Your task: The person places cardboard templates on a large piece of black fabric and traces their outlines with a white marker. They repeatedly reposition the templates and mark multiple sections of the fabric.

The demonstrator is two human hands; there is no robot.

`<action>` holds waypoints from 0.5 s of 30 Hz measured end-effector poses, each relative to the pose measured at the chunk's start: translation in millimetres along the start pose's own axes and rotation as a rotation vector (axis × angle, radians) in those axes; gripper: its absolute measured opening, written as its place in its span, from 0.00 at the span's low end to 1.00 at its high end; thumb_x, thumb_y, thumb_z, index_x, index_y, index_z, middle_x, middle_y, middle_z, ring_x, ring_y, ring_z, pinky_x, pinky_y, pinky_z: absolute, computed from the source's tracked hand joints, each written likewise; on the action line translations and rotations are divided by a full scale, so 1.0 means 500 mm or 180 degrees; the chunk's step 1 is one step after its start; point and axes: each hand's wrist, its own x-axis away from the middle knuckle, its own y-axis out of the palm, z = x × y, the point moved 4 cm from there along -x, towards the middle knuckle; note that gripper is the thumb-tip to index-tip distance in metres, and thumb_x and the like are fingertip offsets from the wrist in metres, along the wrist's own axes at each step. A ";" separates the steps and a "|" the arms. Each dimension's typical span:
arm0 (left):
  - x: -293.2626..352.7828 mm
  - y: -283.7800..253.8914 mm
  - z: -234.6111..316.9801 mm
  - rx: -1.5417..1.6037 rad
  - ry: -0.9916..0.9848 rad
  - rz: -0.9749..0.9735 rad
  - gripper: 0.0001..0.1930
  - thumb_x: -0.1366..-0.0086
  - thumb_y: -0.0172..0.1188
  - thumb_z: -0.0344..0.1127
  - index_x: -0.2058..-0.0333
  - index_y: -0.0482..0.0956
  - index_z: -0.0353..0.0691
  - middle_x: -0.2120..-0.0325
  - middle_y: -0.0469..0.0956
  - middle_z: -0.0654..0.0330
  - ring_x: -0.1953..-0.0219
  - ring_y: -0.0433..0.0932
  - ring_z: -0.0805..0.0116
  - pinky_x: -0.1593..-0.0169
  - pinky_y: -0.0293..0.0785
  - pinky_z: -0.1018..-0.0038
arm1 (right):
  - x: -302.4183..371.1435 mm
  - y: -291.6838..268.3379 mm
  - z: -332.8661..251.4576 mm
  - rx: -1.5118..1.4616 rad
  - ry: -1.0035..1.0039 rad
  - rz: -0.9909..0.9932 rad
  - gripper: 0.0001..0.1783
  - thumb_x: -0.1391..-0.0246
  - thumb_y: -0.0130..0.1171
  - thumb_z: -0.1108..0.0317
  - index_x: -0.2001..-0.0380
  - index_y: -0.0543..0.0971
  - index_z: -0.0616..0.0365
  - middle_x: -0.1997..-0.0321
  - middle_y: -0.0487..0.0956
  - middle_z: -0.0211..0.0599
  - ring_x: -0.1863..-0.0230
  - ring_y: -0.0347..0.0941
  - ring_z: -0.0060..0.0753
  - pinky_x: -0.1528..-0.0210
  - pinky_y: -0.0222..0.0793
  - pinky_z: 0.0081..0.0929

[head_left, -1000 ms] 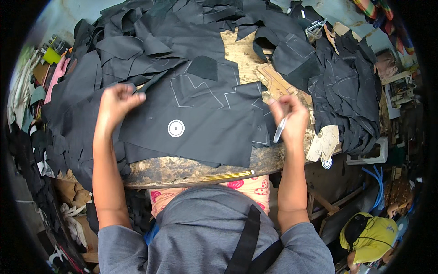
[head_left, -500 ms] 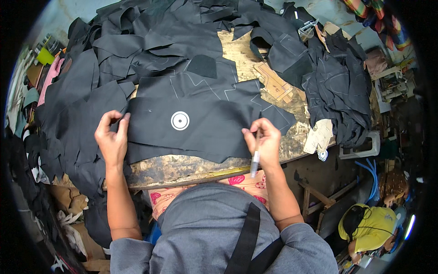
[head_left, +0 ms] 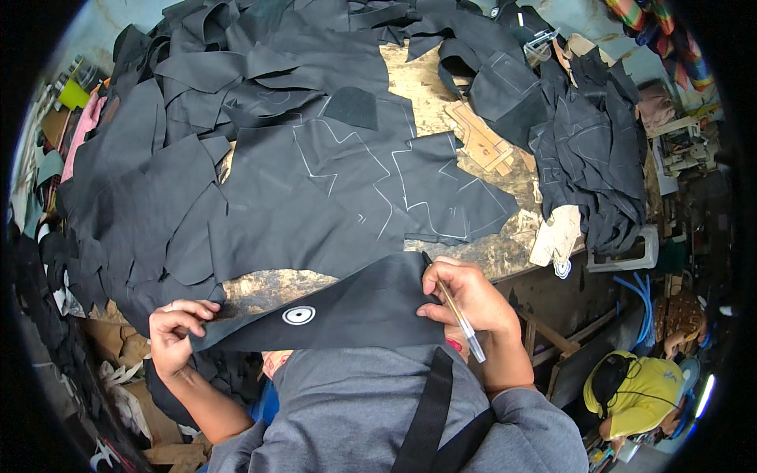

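Right now both hands hold one black cut piece (head_left: 355, 307) off the worn wooden table (head_left: 276, 285), stretched between them just in front of the person's chest. The left hand (head_left: 175, 331) pinches the piece's narrow left tip, fingers curled together and clamped on the fabric edge. The right hand (head_left: 469, 298) grips the wider right end with thumb and fingertips closed on it, while a pen (head_left: 456, 309) lies tucked between the same fingers, its tip pointing up toward the table. A small white ring-shaped mark (head_left: 299, 315) shows on the piece near its lower edge.

Beyond it, a large black sheet with pale drawn outlines (head_left: 371, 181) lies flat on the table, ringed by heaps of other black offcuts (head_left: 142, 181) on the left and a further pile (head_left: 591, 158) on the right. A tan template shape (head_left: 481, 142) rests on the bare wood near the far right of the sheet.

Judging by the grip, the step in hand looks like lifting a piece away from the marking area. The next move would call for keeping both pinches firm so the limp material does not fold, and for keeping the pen clear of the cloth
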 end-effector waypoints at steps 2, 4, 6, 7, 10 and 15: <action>0.016 -0.005 -0.005 0.0489 0.0186 0.0137 0.12 0.47 0.64 0.28 0.84 0.70 0.35 0.75 0.77 0.53 0.70 0.80 0.58 0.61 0.76 0.64 | -0.017 -0.003 -0.015 -0.0184 -0.0172 -0.0330 0.19 0.66 0.73 0.74 0.73 0.72 0.60 0.75 0.69 0.31 0.75 0.66 0.26 0.72 0.63 0.26; 0.024 -0.005 -0.008 0.1393 0.0230 0.0308 0.12 0.45 0.63 0.30 0.76 0.66 0.38 0.79 0.72 0.55 0.78 0.74 0.65 0.70 0.75 0.69 | -0.031 -0.004 -0.030 -0.0310 -0.0116 -0.0195 0.19 0.66 0.73 0.72 0.73 0.72 0.60 0.75 0.70 0.32 0.75 0.68 0.27 0.72 0.64 0.25; 0.016 -0.005 -0.007 0.2009 0.0286 0.0504 0.11 0.44 0.60 0.29 0.72 0.64 0.39 0.81 0.68 0.57 0.83 0.68 0.68 0.74 0.72 0.72 | -0.047 0.008 -0.040 -0.0373 0.0136 0.0369 0.20 0.65 0.74 0.70 0.73 0.72 0.60 0.74 0.71 0.34 0.75 0.69 0.29 0.71 0.66 0.25; 0.005 -0.004 -0.011 0.1639 0.0167 0.0736 0.10 0.47 0.54 0.26 0.70 0.61 0.40 0.82 0.64 0.60 0.85 0.60 0.73 0.80 0.66 0.76 | -0.055 0.020 -0.048 -0.0086 0.0095 0.0515 0.22 0.67 0.75 0.67 0.71 0.72 0.60 0.74 0.71 0.36 0.75 0.71 0.32 0.71 0.68 0.26; -0.050 0.006 -0.012 -0.0922 0.0014 0.0969 0.19 0.53 0.59 0.28 0.60 0.69 0.33 0.68 0.75 0.53 0.64 0.75 0.65 0.54 0.71 0.71 | -0.067 0.075 -0.064 0.0741 -0.0004 0.0307 0.25 0.68 0.75 0.63 0.69 0.72 0.59 0.69 0.72 0.40 0.68 0.72 0.42 0.65 0.70 0.35; -0.106 0.053 -0.045 -0.2201 -0.0444 0.0287 0.43 0.58 0.74 0.35 0.43 0.64 0.27 0.48 0.72 0.46 0.44 0.70 0.61 0.41 0.62 0.70 | -0.082 0.078 -0.057 0.1272 -0.0471 0.1430 0.22 0.65 0.73 0.60 0.70 0.74 0.59 0.65 0.75 0.42 0.64 0.72 0.46 0.61 0.69 0.38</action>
